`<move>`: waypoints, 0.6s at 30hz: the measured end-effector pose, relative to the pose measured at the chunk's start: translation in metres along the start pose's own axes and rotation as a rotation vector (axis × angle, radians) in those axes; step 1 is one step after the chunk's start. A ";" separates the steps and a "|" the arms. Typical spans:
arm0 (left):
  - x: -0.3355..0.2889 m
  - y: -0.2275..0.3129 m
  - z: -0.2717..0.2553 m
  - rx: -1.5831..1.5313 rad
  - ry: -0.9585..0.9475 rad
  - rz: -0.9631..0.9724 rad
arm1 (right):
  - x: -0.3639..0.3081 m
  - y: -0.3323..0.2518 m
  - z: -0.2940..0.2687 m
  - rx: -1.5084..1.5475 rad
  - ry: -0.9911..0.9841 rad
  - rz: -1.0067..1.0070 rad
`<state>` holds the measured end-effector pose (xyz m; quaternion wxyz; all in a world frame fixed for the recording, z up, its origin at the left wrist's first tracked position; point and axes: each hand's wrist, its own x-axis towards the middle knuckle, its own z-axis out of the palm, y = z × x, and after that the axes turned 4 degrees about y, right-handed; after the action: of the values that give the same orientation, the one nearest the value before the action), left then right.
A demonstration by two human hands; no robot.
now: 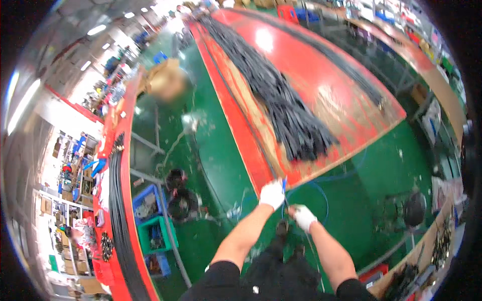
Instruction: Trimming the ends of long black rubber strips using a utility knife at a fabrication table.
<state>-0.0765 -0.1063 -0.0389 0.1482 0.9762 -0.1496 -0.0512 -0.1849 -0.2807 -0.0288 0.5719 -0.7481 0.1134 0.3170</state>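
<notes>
Dark items [156, 235] in green crate [144, 240]

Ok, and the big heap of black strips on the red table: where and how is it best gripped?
Probably by the near ends of the black strips, coming in over the near edge of the red table: they run lengthwise, and those ends spread just short of that edge.

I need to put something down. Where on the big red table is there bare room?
The widest bare patch on the red table lies between the thick bundle of dark strips and the thinner dark bundle toward the right edge. The thick bundle crowds the middle, and the left hand is at the near-left corner.
</notes>
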 end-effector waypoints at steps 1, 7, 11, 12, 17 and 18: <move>0.001 0.002 0.004 0.031 0.017 0.014 | 0.003 0.007 0.002 0.058 0.017 0.012; 0.008 0.020 0.003 0.039 0.033 -0.027 | 0.012 0.023 0.004 0.085 0.100 -0.039; 0.007 0.017 -0.002 0.040 0.074 0.044 | 0.016 0.024 0.004 -0.060 0.153 -0.098; 0.006 0.015 -0.001 0.039 0.056 0.059 | 0.017 0.029 0.006 -0.075 0.175 -0.115; -0.007 0.019 0.006 0.067 0.010 0.139 | 0.024 0.037 0.012 0.083 0.188 -0.058; -0.013 0.022 0.006 0.067 0.031 0.159 | 0.024 0.040 0.011 0.083 0.197 -0.059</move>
<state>-0.0956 -0.1245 -0.0372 0.1212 0.9664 -0.2259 -0.0191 -0.1914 -0.2784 -0.0768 0.5975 -0.7544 0.1600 0.2198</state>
